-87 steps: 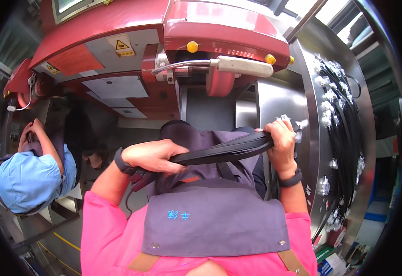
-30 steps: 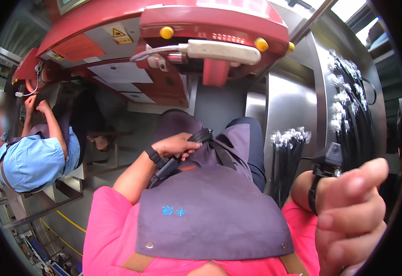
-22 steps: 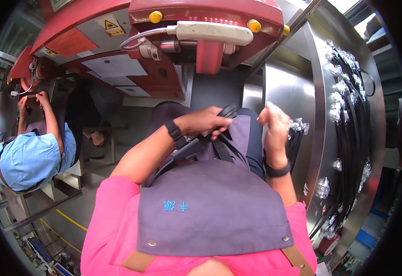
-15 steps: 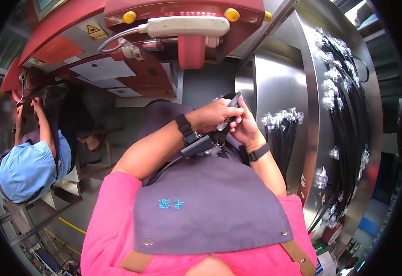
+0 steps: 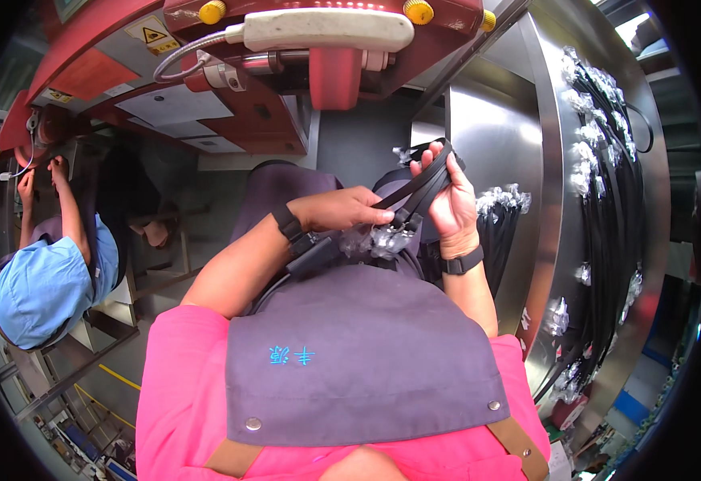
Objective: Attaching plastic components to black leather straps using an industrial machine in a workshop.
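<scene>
Now the hands, together half a second ago, have parted: the left hand (image 5: 338,212) pinches the black straps (image 5: 416,186) over the lap (image 5: 282,188), the right hand (image 5: 453,208) grips their bent end.

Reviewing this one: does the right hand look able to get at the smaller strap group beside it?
Probably yes: the smaller strap group lies just right of the right hand, with nothing visible blocking the way. The looped black straps in that hand, though, would likely need releasing first.
</scene>
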`<state>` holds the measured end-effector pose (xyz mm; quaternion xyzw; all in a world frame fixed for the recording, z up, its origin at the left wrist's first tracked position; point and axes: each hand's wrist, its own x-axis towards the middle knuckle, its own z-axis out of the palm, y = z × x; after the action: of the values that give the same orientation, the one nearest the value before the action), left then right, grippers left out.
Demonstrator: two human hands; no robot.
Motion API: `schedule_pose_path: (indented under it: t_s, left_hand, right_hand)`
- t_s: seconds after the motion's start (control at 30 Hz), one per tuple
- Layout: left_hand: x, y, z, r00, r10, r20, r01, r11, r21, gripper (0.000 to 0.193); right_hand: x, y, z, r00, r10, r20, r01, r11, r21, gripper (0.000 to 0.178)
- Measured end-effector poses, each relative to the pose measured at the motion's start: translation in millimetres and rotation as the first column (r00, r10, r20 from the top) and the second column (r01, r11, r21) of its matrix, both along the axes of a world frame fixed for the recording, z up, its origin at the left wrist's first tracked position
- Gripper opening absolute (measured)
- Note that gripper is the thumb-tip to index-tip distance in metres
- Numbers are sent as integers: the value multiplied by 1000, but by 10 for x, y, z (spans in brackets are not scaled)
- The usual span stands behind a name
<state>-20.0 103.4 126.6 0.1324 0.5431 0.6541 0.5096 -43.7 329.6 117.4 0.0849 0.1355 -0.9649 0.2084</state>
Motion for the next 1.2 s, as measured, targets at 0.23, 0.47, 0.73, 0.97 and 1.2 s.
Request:
schedule_pose_path:
  t_s: [0.23,0.47,0.73,0.97,1.2]
  left_hand:
    - [64,3,52,1000,-13,-6,13,1000,-7,34]
    - [47,177,59,793,109,-599,-280,939,-200,36]
    - [0,346,184,695,83,-714,-392,877,-279,46]
    - [-164,303,223,797,84,-598,-298,917,-267,38]
    - [-199,90,360,994,55,98,-56,998,6,16]
  right_hand:
    - [9,60,8,999,-36,8,35,998,50,29]
    - [75,-38,48,991,-133,-17,133,959,249,26]
    - [125,-175,202,976,-216,-41,217,919,329,24]
    - [87,-136,223,989,-148,-16,145,933,330,25]
    - [-34,-122,224,996,-37,84,23,987,160,23]
